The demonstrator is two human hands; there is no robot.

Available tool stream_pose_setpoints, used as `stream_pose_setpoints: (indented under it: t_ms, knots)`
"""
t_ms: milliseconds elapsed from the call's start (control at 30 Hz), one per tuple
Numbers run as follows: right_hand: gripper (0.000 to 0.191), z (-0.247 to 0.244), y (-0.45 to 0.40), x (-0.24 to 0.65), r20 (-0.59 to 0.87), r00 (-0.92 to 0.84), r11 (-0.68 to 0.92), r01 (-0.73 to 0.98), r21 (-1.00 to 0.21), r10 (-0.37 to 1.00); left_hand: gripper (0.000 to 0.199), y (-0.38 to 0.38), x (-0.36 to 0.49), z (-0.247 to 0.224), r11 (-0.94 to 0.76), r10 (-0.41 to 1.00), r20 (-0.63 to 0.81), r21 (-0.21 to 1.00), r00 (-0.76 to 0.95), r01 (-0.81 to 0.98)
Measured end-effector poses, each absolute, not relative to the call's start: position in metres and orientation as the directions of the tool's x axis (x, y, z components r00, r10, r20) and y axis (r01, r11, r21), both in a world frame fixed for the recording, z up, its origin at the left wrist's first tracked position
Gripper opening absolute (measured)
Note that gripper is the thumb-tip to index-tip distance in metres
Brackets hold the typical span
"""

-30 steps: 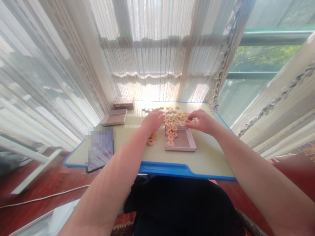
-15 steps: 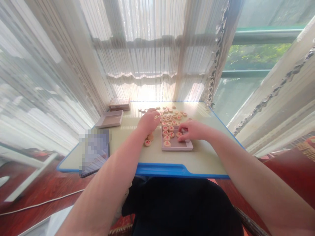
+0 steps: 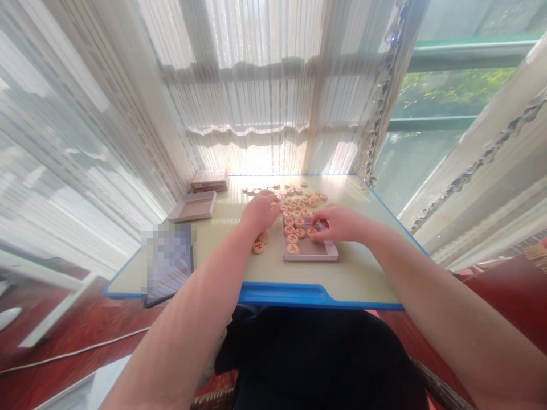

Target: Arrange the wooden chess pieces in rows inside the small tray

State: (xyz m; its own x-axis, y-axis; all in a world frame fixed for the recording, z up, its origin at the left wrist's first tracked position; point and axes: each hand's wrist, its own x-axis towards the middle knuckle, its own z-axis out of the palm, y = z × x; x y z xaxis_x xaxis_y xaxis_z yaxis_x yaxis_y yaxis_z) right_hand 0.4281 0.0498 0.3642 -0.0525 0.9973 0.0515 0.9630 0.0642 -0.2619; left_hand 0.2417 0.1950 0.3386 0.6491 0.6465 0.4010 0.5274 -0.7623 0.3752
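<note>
My right hand (image 3: 331, 223) is over a shallow open box (image 3: 311, 256), its thumb and fingers closed around a round wooden Chinese chess piece (image 3: 311, 232) with a red character. Inside the box, several red-marked pieces (image 3: 292, 249) lie flat in two columns along the left side. My left hand (image 3: 261, 210) reaches to the left edge of a loose spread of pieces (image 3: 297, 206) behind the box. Its fingers are curled on a piece there, mostly hidden by the hand. Under my left wrist, a few pieces (image 3: 258, 247) lie on the table, partly covered.
The pale table (image 3: 363, 273) has a blue edge with a tray groove (image 3: 284, 293) at the front. On the left are an empty box lid (image 3: 193, 206), stacked flat boxes (image 3: 209, 179) and a blurred-out tablet (image 3: 171, 265). Sheer curtains (image 3: 256, 97) hang behind.
The camera view has shifted slightly. My right hand and its piece have edged left relative to the box; my left hand stays at the pile.
</note>
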Motion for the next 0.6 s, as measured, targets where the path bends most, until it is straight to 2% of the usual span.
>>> stream_pose_setpoints:
  t_ms: [67, 233, 433, 600]
  knots:
    - [0.032, 0.364, 0.05, 0.428, 0.041, -0.058, 0.067, 0.961, -0.27, 0.997, 0.025, 0.194, 0.242, 0.339, -0.764, 0.643, 0.399, 0.379, 0.653, 0.521]
    - [0.021, 0.362, 0.05, 0.428, 0.04, -0.075, 0.083, 0.961, -0.263, 0.996, 0.024, 0.194, 0.243, 0.34, -0.766, 0.642, 0.403, 0.381, 0.652, 0.518]
    - [0.023, 0.361, 0.05, 0.422, 0.165, -0.092, 0.139, 0.943, -0.302, 0.982, 0.024, 0.195, 0.244, 0.34, -0.771, 0.636, 0.394, 0.365, 0.664, 0.521]
    - [0.024, 0.36, 0.048, 0.413, 0.202, -0.122, 0.182, 0.933, -0.311, 0.972, 0.025, 0.192, 0.243, 0.342, -0.774, 0.633, 0.381, 0.326, 0.674, 0.543]
